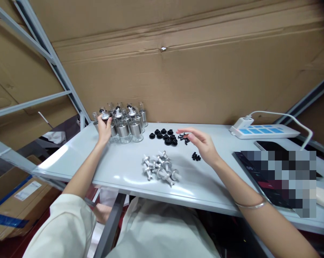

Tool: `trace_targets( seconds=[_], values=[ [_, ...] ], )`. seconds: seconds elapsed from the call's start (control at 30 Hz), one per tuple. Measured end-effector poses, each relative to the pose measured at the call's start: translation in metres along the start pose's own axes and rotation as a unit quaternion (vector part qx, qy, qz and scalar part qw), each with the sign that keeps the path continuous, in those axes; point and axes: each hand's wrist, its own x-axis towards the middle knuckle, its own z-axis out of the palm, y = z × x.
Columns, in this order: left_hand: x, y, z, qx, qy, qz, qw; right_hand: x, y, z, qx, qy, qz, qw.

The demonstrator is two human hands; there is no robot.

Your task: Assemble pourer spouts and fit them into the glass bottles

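Note:
At the left of the table, my left hand (105, 131) is closed round the silver pourer top (105, 115) of a glass oil bottle; that bottle is largely hidden behind the hand and its neighbours. Beside it stand several glass bottles with steel sleeves (123, 130), some topped with silver pourers (118, 113) and black flaps. My right hand (203, 145) is held above the table with fingers stretched out and nothing in it. Under and beside its fingertips lie small black lever-like parts (187, 141). Tiny black plugs (196, 156) are close to its wrist side.
Black round stoppers (165, 137) lie mid-table, with silver-white pourer spouts (162, 166) piled nearer the front edge. At right are a power strip (269, 132) with a plugged white cable, a phone (269, 146) and a dark, partly blurred-out tablet (250, 168). Cardboard (178, 79) walls the back.

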Motion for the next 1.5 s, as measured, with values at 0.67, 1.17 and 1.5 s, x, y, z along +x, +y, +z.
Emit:
trace_targets(
  seconds=[0.67,1.17,1.5],
  values=[
    [-0.095,0.150,0.073,-0.151,-0.354,0.204,0.900,-0.001,0.000,0.004,-0.071,-0.149,0.052,0.985],
    [-0.105,0.128,0.066,-0.144,-0.623,0.037,0.768,-0.003,0.006,0.004,-0.191,-0.299,0.110,0.928],
    [-0.102,0.126,0.063,-0.137,-0.675,0.068,0.722,-0.004,0.016,0.004,-0.220,-0.305,0.089,0.922]
  ],
)
